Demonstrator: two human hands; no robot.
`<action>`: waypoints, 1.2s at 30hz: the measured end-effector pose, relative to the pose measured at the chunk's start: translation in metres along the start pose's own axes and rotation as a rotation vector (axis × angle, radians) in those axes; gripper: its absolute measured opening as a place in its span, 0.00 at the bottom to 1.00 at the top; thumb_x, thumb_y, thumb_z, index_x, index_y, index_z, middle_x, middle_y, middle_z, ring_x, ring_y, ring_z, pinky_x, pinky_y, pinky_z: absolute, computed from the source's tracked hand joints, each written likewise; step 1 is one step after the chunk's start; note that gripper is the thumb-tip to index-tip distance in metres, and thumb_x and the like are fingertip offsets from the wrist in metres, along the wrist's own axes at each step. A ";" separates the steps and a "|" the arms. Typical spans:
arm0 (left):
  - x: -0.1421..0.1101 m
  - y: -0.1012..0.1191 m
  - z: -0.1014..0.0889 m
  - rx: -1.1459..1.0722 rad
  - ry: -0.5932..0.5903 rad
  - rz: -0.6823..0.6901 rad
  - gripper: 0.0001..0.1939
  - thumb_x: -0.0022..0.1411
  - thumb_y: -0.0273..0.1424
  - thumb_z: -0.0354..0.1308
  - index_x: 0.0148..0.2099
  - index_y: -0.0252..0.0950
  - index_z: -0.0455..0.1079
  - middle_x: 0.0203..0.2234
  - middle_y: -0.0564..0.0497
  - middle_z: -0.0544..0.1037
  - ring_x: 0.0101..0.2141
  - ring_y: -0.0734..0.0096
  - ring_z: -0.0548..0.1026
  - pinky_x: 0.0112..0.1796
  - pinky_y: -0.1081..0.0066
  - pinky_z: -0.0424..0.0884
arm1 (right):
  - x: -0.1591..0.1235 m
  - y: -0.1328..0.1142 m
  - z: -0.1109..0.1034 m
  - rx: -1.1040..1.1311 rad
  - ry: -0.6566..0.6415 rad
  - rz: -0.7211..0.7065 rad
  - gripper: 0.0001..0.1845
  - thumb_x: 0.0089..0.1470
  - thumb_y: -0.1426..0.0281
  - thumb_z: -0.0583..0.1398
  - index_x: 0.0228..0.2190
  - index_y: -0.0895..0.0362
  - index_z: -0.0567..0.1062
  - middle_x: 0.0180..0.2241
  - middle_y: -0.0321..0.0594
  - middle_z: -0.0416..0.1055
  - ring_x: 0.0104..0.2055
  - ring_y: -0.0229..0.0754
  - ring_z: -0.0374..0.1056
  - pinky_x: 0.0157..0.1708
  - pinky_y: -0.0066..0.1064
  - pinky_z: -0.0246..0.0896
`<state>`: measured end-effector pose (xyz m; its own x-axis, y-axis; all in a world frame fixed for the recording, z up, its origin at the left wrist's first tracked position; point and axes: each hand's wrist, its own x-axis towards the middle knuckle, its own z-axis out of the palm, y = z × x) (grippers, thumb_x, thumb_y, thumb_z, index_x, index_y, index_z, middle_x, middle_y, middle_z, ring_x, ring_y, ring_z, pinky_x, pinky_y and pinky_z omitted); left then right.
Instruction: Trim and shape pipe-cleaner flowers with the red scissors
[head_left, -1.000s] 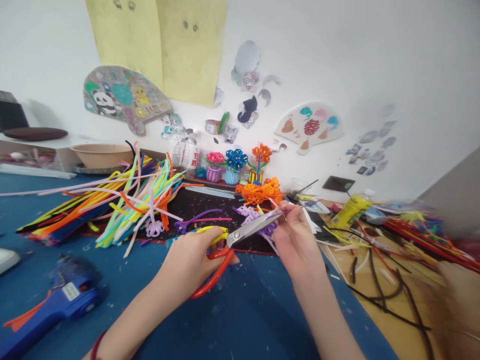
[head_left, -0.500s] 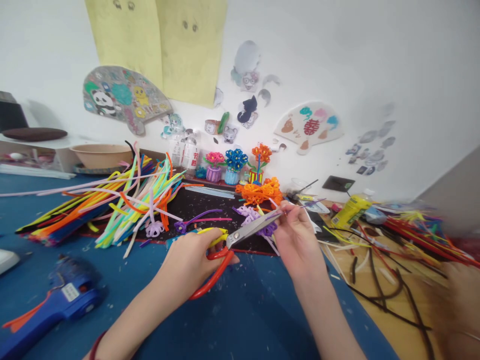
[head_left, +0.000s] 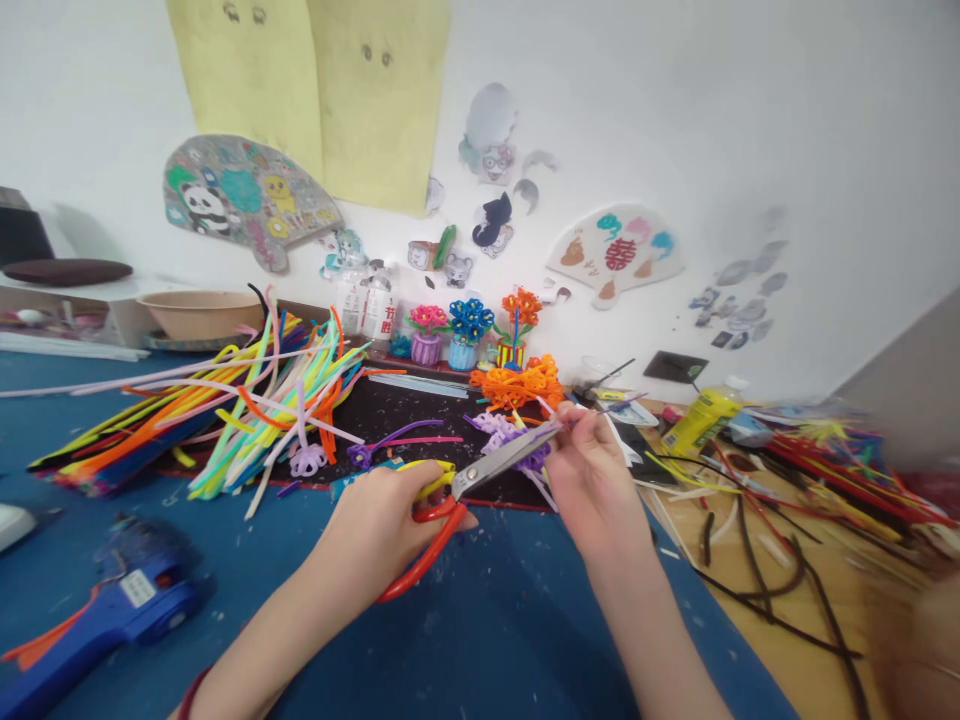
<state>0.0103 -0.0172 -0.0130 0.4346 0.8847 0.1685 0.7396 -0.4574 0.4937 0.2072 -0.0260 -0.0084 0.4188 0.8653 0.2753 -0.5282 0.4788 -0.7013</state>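
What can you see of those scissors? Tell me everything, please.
The red-and-yellow-handled scissors with silvery metal blades sit in the left hand's grip, held above the blue tabletop. The handles look like plastic and are partly hidden; a round pivot joins the blades, which look nearly shut and slant rightward and up toward the right hand's grip. Their tips are too unclear to say whether anything touches them.
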 end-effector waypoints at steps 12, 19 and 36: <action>0.000 -0.001 -0.001 0.054 -0.003 -0.005 0.19 0.54 0.50 0.57 0.27 0.40 0.61 0.18 0.58 0.68 0.20 0.74 0.64 0.23 0.75 0.49 | 0.000 -0.001 0.001 -0.030 0.023 -0.011 0.13 0.38 0.63 0.72 0.23 0.54 0.75 0.30 0.32 0.71 0.32 0.35 0.63 0.36 0.30 0.60; -0.002 -0.001 0.001 0.108 0.039 -0.051 0.15 0.53 0.45 0.58 0.37 0.43 0.63 0.31 0.56 0.77 0.30 0.66 0.75 0.25 0.74 0.54 | 0.000 -0.003 0.000 -0.040 -0.005 -0.062 0.12 0.41 0.65 0.71 0.22 0.55 0.74 0.29 0.30 0.71 0.31 0.33 0.63 0.39 0.32 0.59; -0.001 0.000 -0.006 -0.053 0.124 -0.091 0.16 0.56 0.47 0.52 0.30 0.40 0.61 0.19 0.57 0.69 0.21 0.72 0.66 0.24 0.74 0.53 | -0.007 -0.007 0.007 -0.143 0.070 -0.196 0.09 0.42 0.66 0.70 0.22 0.56 0.76 0.27 0.33 0.73 0.26 0.31 0.64 0.30 0.27 0.61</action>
<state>0.0066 -0.0176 -0.0085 0.2972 0.9283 0.2236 0.7435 -0.3719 0.5557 0.2025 -0.0347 -0.0007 0.5562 0.7430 0.3723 -0.3239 0.6064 -0.7262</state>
